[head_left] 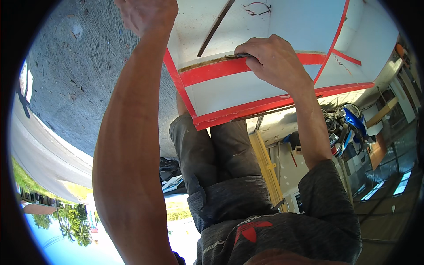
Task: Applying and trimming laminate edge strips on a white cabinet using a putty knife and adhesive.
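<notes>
From afar I see the right hand (270, 57) closed about a dark piece (238, 56) on the red rail (216, 71) of the cabinet (304, 22) beneath it, which I judge stiff, heavy and best gripped along that rail, while the hold of the cropped left hand (150, 14) I cannot tell.

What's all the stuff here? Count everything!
Red-trimmed box: 1, white, top centre
Strip: 1, dark brown, inside the box
Thin piece: 1, dark, on the box's edge
Wires: count unclear, reddish, inside box
Motorcycle: 1, blue, right
Road: 1, grey, left
Palm trees: count unclear, green, lower left
Concrete ground: 1, grey, upper left
Trousers: 1, dark grey, centre
T-shirt: 1, grey, bottom
Forearms: 2, bare, below hands
Left hand: 1, bare, top edge
Right hand: 1, bare, pinching thin piece
</notes>
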Tool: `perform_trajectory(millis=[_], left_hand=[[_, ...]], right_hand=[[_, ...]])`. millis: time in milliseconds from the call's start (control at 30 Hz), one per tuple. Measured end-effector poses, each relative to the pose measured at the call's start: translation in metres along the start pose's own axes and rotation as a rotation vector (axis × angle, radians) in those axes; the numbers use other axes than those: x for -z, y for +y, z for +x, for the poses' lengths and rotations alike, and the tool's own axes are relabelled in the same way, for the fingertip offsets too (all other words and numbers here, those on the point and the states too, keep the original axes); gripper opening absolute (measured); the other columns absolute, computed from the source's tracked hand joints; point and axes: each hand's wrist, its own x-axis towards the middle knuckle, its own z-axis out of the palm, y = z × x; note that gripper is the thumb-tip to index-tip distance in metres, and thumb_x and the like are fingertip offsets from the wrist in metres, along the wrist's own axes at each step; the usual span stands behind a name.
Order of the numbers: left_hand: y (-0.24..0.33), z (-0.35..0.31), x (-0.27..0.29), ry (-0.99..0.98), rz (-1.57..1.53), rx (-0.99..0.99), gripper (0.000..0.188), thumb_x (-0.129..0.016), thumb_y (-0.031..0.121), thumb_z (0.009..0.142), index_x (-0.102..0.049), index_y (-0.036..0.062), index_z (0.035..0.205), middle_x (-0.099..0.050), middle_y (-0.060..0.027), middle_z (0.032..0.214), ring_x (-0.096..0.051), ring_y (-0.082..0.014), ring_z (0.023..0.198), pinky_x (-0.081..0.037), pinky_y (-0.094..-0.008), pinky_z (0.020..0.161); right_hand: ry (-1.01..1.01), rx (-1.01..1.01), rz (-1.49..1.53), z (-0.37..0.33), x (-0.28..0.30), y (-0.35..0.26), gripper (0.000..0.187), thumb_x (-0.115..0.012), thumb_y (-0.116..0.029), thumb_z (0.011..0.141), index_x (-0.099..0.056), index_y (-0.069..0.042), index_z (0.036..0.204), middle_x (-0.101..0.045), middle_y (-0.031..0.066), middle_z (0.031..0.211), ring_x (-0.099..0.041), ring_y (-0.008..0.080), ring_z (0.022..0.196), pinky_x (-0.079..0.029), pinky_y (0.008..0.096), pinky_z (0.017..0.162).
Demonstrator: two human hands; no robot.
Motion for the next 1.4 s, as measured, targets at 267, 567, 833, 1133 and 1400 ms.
perform_trajectory(millis=[267, 567, 833, 1133, 1400], left_hand=[[0.003, -0.002, 0.011, -0.008, -0.018, 0.008, 0.074, -0.064, 0.057, 0.092, -0.054, -0.0008, 0.137, -0.056, -0.028, 0.134, -0.053, -0.0461, 0.127, -0.04, -0.0527, 0.108], [0.005, -0.002, 0.007, -0.02, -0.101, -0.012, 0.065, -0.065, 0.052, 0.093, -0.056, -0.0012, 0.13, -0.057, -0.0259, 0.128, -0.052, -0.0448, 0.125, -0.04, -0.0533, 0.106], [0.002, -0.001, 0.006, -0.001, -0.083, -0.013, 0.069, -0.063, 0.054, 0.095, -0.054, -0.0007, 0.136, -0.054, -0.0287, 0.136, -0.051, -0.046, 0.13, -0.038, -0.0544, 0.109], [0.005, -0.005, 0.013, -0.017, -0.104, -0.022, 0.069, -0.061, 0.056, 0.095, -0.054, -0.0002, 0.135, -0.056, -0.0295, 0.132, -0.052, -0.0486, 0.126, -0.041, -0.0545, 0.106], [0.009, -0.004, 0.007, -0.013, -0.105, -0.021, 0.065, -0.063, 0.053, 0.095, -0.056, -0.0008, 0.131, -0.057, -0.0285, 0.128, -0.054, -0.0483, 0.121, -0.042, -0.0543, 0.102]], right_hand=[[-0.063, -0.005, 0.103, 0.006, 0.017, -0.011, 0.021, -0.062, -0.012, 0.087, -0.079, -0.01, 0.1, -0.076, 0.0101, 0.09, -0.07, 0.0318, 0.085, -0.055, 0.0443, 0.082], [0.037, 0.025, 0.019, 0.015, -0.003, -0.009, 0.023, -0.062, -0.011, 0.085, -0.079, -0.009, 0.1, -0.076, 0.0106, 0.089, -0.071, 0.032, 0.082, -0.056, 0.0442, 0.079], [-0.056, -0.028, 0.034, 0.026, 0.009, -0.027, 0.026, -0.062, -0.011, 0.085, -0.08, -0.011, 0.103, -0.076, 0.0116, 0.092, -0.072, 0.0312, 0.085, -0.057, 0.0431, 0.084], [-0.14, -0.037, 0.02, 0.041, 0.011, -0.045, 0.027, -0.062, -0.01, 0.085, -0.08, -0.01, 0.105, -0.076, 0.0126, 0.09, -0.072, 0.032, 0.085, -0.057, 0.043, 0.085], [0.004, 0.018, 0.034, 0.038, -0.012, -0.038, 0.024, -0.064, -0.011, 0.084, -0.08, -0.009, 0.102, -0.076, 0.0138, 0.091, -0.072, 0.032, 0.085, -0.056, 0.0454, 0.081]])
